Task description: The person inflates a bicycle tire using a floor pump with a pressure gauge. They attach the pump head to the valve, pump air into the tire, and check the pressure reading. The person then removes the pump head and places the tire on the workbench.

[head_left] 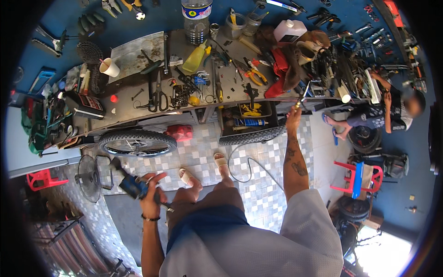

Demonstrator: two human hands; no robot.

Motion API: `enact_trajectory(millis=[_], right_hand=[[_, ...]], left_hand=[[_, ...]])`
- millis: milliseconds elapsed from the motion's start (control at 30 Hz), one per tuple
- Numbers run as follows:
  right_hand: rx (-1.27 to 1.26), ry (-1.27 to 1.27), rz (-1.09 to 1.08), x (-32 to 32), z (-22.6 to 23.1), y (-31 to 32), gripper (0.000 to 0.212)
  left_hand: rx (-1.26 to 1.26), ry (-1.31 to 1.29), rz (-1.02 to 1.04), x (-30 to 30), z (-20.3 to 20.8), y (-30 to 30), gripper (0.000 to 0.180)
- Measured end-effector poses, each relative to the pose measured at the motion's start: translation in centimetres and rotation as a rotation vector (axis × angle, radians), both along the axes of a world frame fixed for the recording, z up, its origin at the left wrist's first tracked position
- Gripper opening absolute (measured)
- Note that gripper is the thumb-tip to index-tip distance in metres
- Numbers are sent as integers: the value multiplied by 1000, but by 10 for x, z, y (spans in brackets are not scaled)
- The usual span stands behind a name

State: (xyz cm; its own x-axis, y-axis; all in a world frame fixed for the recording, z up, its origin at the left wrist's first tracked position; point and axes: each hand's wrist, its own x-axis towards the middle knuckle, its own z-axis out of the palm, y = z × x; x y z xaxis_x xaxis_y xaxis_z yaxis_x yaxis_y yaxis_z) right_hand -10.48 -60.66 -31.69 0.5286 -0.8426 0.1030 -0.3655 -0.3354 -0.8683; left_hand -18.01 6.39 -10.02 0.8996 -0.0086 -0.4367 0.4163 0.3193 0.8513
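Observation:
My left hand (150, 197) is wrapped round a blue and black cordless drill (133, 185), held low over the floor in front of me, left of my legs. Out to the right, my right hand (294, 118) grips a screwdriver (301, 99) with a yellowish handle, its metal shaft pointing up over the front edge of the workbench (127, 93). Just left of that hand, an open drawer (272, 110) holds yellow items and a blue tube (250, 122). Scissors (158, 98), yellow-handled pliers (256, 76) and a red cloth (278, 69) lie on the bench.
A bicycle wheel (137, 142) stands below the bench, with a fan (88, 179) to its left. A grey hose (249, 170) curls across the tiled floor. Another person (400, 108) works at the bench's right end, above a red stool (341, 177).

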Motion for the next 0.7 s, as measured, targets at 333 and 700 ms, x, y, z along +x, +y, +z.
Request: enact_trajectory(millis=[333, 700], right_hand=[[71, 101, 271, -103, 167, 120, 42], [339, 266, 524, -167, 186, 210, 33]], left_hand=[[-144, -219, -402, 74, 31, -292, 52], [-350, 185, -314, 44, 3, -339, 22]])
